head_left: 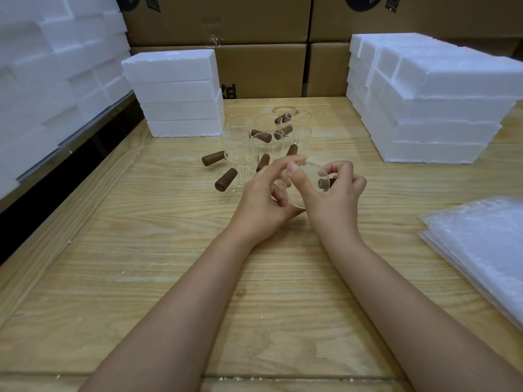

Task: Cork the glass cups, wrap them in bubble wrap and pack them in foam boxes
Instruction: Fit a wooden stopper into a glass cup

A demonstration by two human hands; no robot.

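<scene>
Both hands hold one clear glass cup [307, 188] above the middle of the wooden table [169, 264]. My left hand [263, 199] grips the cup's near side, thumb over its rim. My right hand [336, 190] is closed around a dark brown cork [325, 183] that sticks out of the cup's right side. Behind the hands stands a cluster of several more clear glass cups [266, 137], each with a brown cork handle [226, 179]. Bubble wrap sheets [481, 250] lie stacked at the right edge.
A stack of white foam boxes [178, 94] stands at the back left of the table, a bigger stack [430, 108] at the back right. More foam blocks [51, 80] pile up at far left. Cardboard cartons [254, 29] form a wall behind.
</scene>
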